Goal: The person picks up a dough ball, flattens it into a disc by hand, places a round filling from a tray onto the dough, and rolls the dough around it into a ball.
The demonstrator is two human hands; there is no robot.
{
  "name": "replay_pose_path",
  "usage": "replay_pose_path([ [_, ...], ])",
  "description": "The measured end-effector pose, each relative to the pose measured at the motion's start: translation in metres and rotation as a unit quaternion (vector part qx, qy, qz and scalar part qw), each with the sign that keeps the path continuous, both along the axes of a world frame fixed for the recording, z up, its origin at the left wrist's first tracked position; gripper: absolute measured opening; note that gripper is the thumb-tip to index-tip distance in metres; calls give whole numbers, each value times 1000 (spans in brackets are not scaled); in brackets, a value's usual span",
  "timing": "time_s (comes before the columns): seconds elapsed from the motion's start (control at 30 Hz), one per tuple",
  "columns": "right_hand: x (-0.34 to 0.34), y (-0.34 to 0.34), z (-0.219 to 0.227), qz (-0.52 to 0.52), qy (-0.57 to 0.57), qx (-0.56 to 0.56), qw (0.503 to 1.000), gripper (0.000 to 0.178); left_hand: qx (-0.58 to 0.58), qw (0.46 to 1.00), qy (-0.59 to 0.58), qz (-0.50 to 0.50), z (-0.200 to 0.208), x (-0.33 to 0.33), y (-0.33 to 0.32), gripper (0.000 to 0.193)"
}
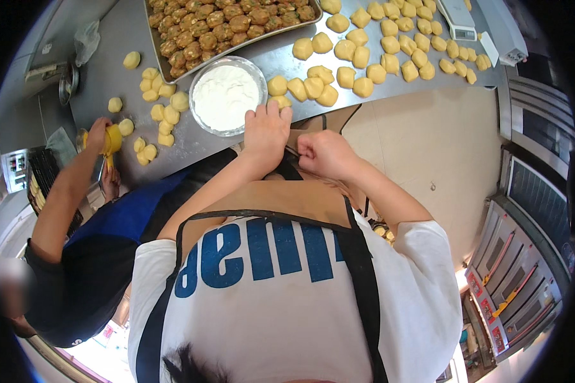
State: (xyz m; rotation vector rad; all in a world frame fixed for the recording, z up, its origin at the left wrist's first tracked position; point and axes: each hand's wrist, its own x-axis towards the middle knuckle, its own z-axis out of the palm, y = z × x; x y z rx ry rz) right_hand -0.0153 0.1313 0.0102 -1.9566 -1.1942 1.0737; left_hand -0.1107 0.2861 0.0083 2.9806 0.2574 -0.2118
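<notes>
My left hand (268, 135) is at the near table edge, palm down, fingers slightly apart. Its fingertips lie beside the steel bowl (259, 76) of white flour (227, 92), close to a yellow dough piece (281, 101); whether they touch it I cannot tell. To its right, my right hand (328, 153) is curled into a fist in front of my tan apron (287, 199), off the table edge. Whatever its fingers may enclose is hidden. Several yellow dough pieces (314, 87) lie just beyond both hands.
A metal tray (166, 71) of browned filling balls (207, 41) stands behind the bowl on the steel table (172, 142). More dough lumps (390, 45) spread rightward toward a white scale (457, 22). At left, a co-worker's hand (98, 135) holds a yellow object (112, 139).
</notes>
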Motion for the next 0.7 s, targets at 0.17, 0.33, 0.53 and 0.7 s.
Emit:
replay_pose_path([
  [0.17, 31, 12, 6, 49, 42, -68, 996, 17, -68, 995, 64, -34, -27, -26, 6, 8],
  [0.33, 61, 64, -29, -34, -212, 36, 976, 30, -276, 959, -15, -60, 4, -19, 8, 29],
  [0.53, 45, 89, -59, 137, -289, 169, 932, 46, -285, 951, -72, 91, 28, -94, 52, 44],
  [0.7, 29, 92, -67, 154, -331, 160, 917, 39, -230, 944, 62, 229, 18, -158, 59, 41],
])
